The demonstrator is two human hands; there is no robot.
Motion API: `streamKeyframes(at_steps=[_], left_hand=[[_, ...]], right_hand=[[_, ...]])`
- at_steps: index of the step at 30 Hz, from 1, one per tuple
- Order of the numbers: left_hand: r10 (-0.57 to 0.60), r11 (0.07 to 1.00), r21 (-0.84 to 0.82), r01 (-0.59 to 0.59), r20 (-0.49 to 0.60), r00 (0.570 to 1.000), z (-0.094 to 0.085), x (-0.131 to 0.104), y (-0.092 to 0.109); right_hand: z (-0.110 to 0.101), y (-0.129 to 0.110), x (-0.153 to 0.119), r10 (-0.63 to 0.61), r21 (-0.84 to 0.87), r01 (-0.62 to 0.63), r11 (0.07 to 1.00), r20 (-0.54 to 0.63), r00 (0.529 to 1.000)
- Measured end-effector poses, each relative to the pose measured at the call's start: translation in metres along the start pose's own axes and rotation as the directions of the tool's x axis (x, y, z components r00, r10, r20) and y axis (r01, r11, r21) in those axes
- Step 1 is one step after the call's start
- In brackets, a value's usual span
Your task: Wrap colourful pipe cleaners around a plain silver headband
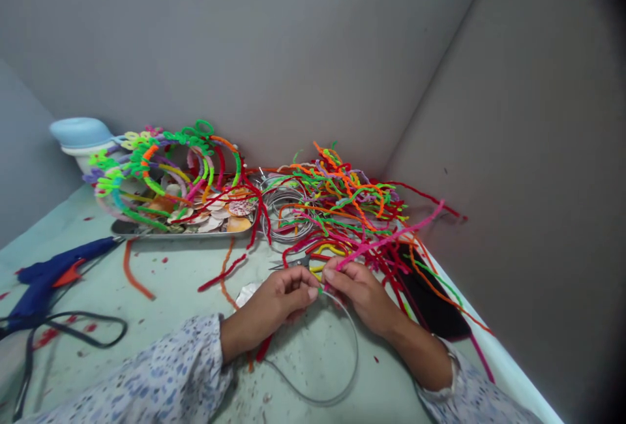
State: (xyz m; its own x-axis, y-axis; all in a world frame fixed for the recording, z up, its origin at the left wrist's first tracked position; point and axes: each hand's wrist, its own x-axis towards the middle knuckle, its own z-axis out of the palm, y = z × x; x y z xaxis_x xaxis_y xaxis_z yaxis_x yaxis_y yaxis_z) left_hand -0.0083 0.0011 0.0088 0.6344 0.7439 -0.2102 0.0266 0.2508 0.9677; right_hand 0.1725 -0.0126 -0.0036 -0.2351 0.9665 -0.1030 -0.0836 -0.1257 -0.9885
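- Head view: the left hand [293,293] is closed in a pinch, thumb against forefinger, on one end of a thin grey wire hoop [357,346], with a speck of green at the fingertips.
- The right hand [359,290], nearly touching the left, pinches a bright pink fuzzy stem [391,239] that slants up to the far right.
- The hoop curves below both hands over the pale table [166,303]; its other end runs toward the left wrist.
- Just beyond the fingers lies a cutting tool [306,260] with red and yellow handles, partly hidden.
- Farther back, a tangled heap of coloured stems [342,189] sits right of a coil of wire [281,215].
- Far left, a metal tray [180,235] holds shells [210,223], with fuzzy-wrapped hoops [147,163] piled over it, beside a blue-lidded container [81,134].
- Near left lies a blue glue gun [36,297].
- Right of the right hand lies a flat black object [435,306], partly under stems.
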Motion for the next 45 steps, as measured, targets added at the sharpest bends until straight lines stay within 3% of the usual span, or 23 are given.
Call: streamKeyframes(at_steps=[9, 19, 31, 45], left_hand=[[-0.019, 1.000, -0.023, 0.020, 0.007, 1.000, 0.001, 0.001, 0.000], [-0.067, 0.997, 0.044, 0.065, 0.047, 0.997, -0.001, 0.003, -0.003], [-0.069, 0.997, 0.018, 0.069, 0.044, 0.997, -0.001, 0.004, -0.002], [-0.076, 0.996, 0.048, 0.074, 0.040, 0.996, -0.002, 0.004, -0.004]], right_hand=[[0.000, 0.002, 0.001, 0.000, 0.047, -0.001, 0.999, 0.037, 0.999], [0.002, 0.002, 0.000, 0.030, -0.011, -0.030, 1.000, -0.002, 1.000], [0.004, -0.002, -0.003, -0.047, -0.011, 0.047, 0.999, -0.032, 0.998], [0.009, -0.009, -0.004, -0.142, -0.308, 0.107, 0.945, -0.094, 0.985]])
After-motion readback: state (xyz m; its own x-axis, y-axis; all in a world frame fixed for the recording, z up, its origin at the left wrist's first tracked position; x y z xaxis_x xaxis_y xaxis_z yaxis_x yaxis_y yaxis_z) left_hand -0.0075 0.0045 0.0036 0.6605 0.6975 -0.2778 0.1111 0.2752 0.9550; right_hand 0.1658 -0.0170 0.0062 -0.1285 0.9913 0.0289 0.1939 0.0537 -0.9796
